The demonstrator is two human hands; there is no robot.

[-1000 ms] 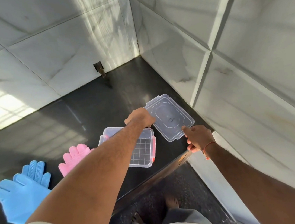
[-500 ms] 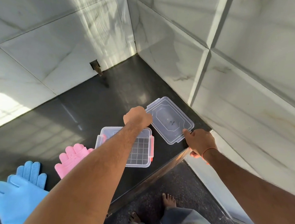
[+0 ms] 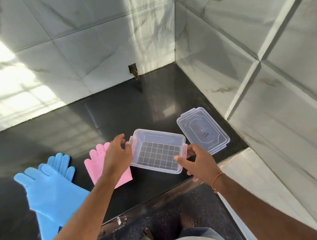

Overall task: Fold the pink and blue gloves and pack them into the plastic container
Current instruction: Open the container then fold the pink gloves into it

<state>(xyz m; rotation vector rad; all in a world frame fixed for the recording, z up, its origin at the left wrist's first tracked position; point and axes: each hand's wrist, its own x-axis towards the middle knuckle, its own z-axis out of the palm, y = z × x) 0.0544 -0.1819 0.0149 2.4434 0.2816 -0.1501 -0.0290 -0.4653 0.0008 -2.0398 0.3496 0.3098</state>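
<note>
The clear plastic container (image 3: pixel 157 153), empty with a grid-patterned bottom, sits tilted near the counter's front edge between my hands. My left hand (image 3: pixel 117 158) holds its left end, thumb on the clip. My right hand (image 3: pixel 196 160) grips its right clip. The clear lid (image 3: pixel 203 130) lies flat on the counter just right of the container. The pink glove (image 3: pixel 96 165) lies flat to the container's left, partly under my left hand. Further left the blue glove (image 3: pixel 49 188) is spread flat, its cuff reaching the counter's front edge.
The black counter (image 3: pixel 113 113) ends in a corner of white marble wall tiles (image 3: pixel 226 62) close behind and right of the lid. A small dark wall outlet (image 3: pixel 133 70) sits at the back. My feet show on the dark speckled floor (image 3: pixel 165 217) below the front edge.
My left hand moved from the container's far right corner to its left end. My right hand left the lid and took the container's right clip. The container now sits tilted.
</note>
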